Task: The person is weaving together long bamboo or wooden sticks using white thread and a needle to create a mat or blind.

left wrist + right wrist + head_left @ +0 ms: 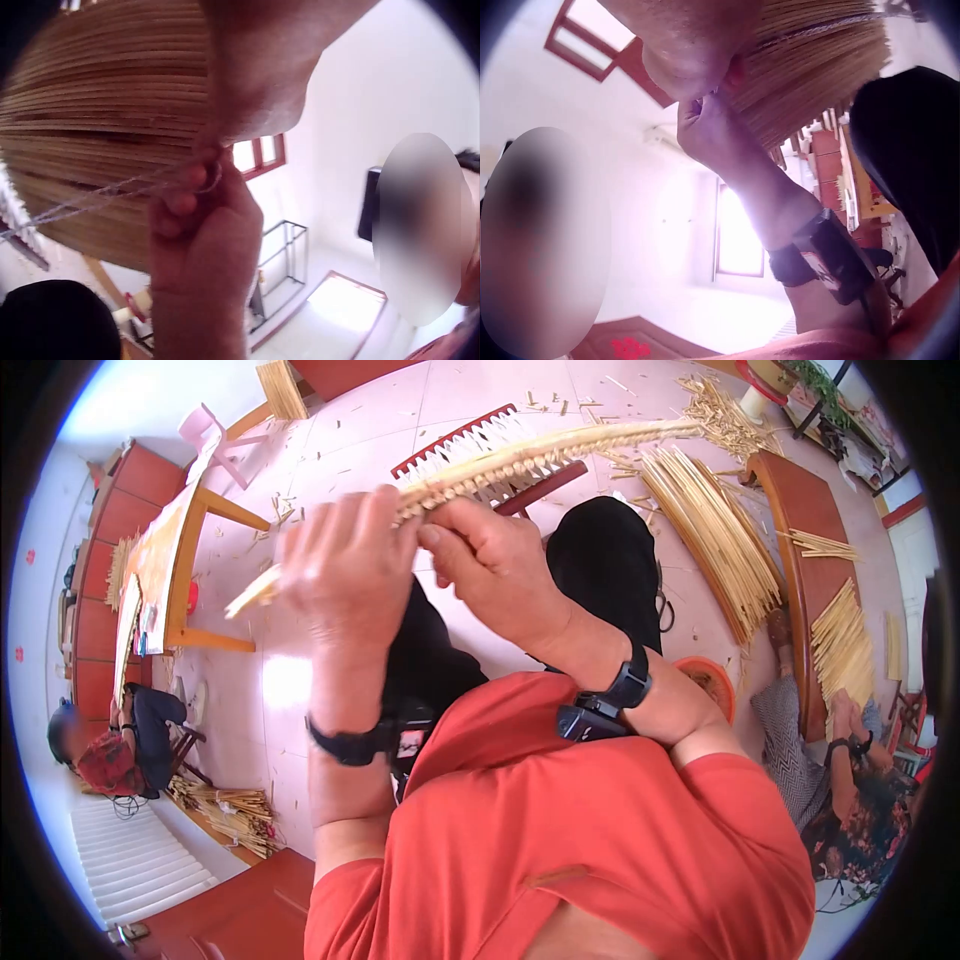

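Observation:
A mat of pale stalks [540, 455], tied side by side with cord, is held up in front of the body; in the head view it is seen nearly edge-on. My left hand [345, 565] grips its near end, fingers over the edge, slightly blurred. Close beside it, my right hand [495, 565] has its thumb and fingers curled at the same edge. In the left wrist view, a thin twisted cord [97, 196] runs across the underside of the mat [105, 97] to the curled fingers of the right hand [206, 232], which pinch it.
Beyond the mat stands a low dark-red frame [455, 440] with white strands. To the right lie long stalks [710, 540] on a board, a brown bench [800, 490] and an orange basin [705, 685]. Stalk scraps litter the tiled floor. Other people sit at both sides.

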`<action>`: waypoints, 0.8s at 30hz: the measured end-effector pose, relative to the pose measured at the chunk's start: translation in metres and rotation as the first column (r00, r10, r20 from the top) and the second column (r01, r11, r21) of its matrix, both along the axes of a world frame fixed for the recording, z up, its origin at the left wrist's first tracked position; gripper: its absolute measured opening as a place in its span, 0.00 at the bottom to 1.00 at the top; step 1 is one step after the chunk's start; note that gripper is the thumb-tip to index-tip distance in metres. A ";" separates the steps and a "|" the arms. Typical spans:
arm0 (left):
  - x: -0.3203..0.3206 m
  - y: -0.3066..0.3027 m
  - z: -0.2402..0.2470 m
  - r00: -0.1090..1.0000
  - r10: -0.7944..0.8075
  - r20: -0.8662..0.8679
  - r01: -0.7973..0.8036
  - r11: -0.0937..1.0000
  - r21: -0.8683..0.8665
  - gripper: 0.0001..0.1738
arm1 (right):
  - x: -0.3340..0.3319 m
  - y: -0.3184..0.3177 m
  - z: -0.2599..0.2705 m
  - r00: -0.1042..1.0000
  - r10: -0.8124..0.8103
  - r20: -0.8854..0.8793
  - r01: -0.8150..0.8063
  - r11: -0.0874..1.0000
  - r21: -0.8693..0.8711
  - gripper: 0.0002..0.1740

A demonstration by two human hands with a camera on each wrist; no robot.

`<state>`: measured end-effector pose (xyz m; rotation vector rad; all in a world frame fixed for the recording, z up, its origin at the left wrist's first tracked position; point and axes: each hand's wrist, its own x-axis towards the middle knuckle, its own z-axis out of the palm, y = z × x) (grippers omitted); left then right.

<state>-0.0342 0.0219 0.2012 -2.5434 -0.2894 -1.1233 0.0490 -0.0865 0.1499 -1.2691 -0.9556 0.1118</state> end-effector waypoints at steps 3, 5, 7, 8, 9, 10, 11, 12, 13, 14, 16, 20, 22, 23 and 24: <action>-0.024 -0.026 0.053 0.995 -0.070 0.068 0.073 0.996 -0.054 0.11 | -0.014 -0.021 0.043 0.995 0.024 0.100 -0.032 0.997 0.071 0.07; -0.036 -0.036 0.078 0.993 -0.117 0.000 0.114 0.965 -0.236 0.12 | -0.020 -0.033 0.064 0.996 0.042 0.073 -0.045 0.998 0.036 0.09; -0.037 -0.040 0.083 0.997 -0.077 0.033 0.082 0.974 -0.212 0.13 | -0.021 -0.043 0.082 0.991 0.125 0.039 -0.124 0.992 -0.022 0.09; -0.039 -0.038 0.083 0.995 -0.089 0.043 0.096 0.970 -0.222 0.14 | -0.022 -0.043 0.082 0.991 0.127 0.034 -0.126 0.992 -0.026 0.09; -0.038 -0.036 0.081 0.995 -0.089 0.041 0.096 0.970 -0.223 0.14 | -0.020 -0.041 0.081 0.990 0.141 0.006 -0.141 0.990 -0.004 0.09; -0.034 -0.033 0.078 0.993 -0.116 -0.017 0.111 0.977 -0.180 0.15 | -0.017 -0.039 0.081 0.988 0.156 -0.020 -0.155 0.988 0.019 0.10; -0.028 -0.025 0.072 0.987 -0.142 -0.080 0.130 0.982 -0.139 0.15 | -0.011 -0.032 0.066 0.960 0.211 -0.186 -0.218 0.976 -0.015 0.11; -0.017 -0.012 0.052 0.984 -0.179 -0.013 0.172 0.961 -0.215 0.09 | -0.003 -0.031 0.060 0.907 0.295 -0.300 -0.323 0.945 -0.048 0.10; -0.014 -0.014 0.050 0.983 -0.185 0.016 0.183 0.950 -0.254 0.09 | 0.000 -0.026 0.053 0.950 0.227 -0.213 -0.262 0.953 -0.150 0.11; -0.001 0.012 0.014 0.984 -0.169 -0.057 0.157 0.972 -0.174 0.10 | 0.009 -0.012 0.029 0.953 0.192 -0.233 -0.233 0.959 -0.164 0.13; 0.009 0.026 -0.014 0.988 -0.140 -0.071 0.118 0.962 -0.245 0.11 | 0.021 0.009 -0.016 0.956 0.141 -0.258 -0.197 0.959 -0.206 0.15; 0.037 0.055 -0.133 0.988 -0.104 -0.116 0.070 0.961 -0.268 0.09 | 0.036 0.036 -0.084 0.936 0.065 -0.346 -0.185 0.926 -0.328 0.14; 0.044 0.057 -0.163 0.991 -0.081 -0.106 0.044 0.949 -0.311 0.08 | 0.043 0.042 -0.118 0.903 0.040 -0.428 -0.218 0.900 -0.377 0.14; 0.046 0.058 -0.164 0.991 -0.080 -0.108 0.043 0.949 -0.312 0.08 | 0.045 0.044 -0.127 0.875 0.024 -0.484 -0.243 0.885 -0.396 0.14; 0.049 0.056 -0.158 0.989 -0.094 -0.112 0.055 0.950 -0.307 0.07 | 0.046 0.043 -0.129 0.871 0.014 -0.490 -0.241 0.882 -0.404 0.14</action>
